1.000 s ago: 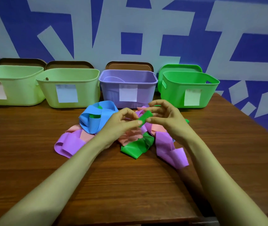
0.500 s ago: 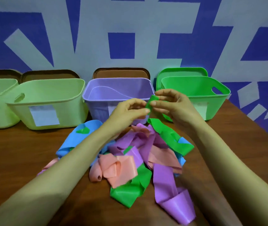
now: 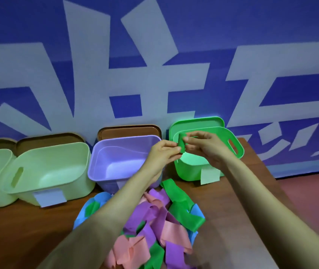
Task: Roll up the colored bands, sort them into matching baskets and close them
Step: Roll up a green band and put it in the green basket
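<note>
You are holding the green band (image 3: 182, 145) up over the front-left corner of the green basket (image 3: 239, 150), with both hands working on it together. Your left hand (image 3: 161, 155) is pinching the lower edge of the little roll between thumb and fingertips. Your right hand (image 3: 207, 147) is pinching its upper side from the opposite direction, so the coil is being trapped from 2 sides and is not springing open (a thin stretchy strip, I would judge, likes to unwind). Neither hand is spread; both are closed on the roll.

You are carrying it clear of the table (image 3: 19, 230), and that looks deliberate: the roll is sitting right above the basket of its own colour, so a short drop would be landing it in the matching place. Nothing is showing on the part of that basket's floor I can see.

I cannot tell whether the long green strip (image 3: 184, 210) lying on the pile (image 3: 154, 226) is joined to the roll, since your left wrist is hiding any link. If it is, the rolling is not yet finished.

The purple basket (image 3: 127, 138) and the 2 pale green baskets (image 3: 58, 147) are standing open in 1 row along the wall (image 3: 174, 55). The green lid (image 3: 193, 123) and a brown lid (image 3: 129, 131) are leaning behind them, probably so they are staying within reach for closing. A paper label (image 3: 210, 175) is hanging on the green basket's front, likely marking what goes inside.
</note>
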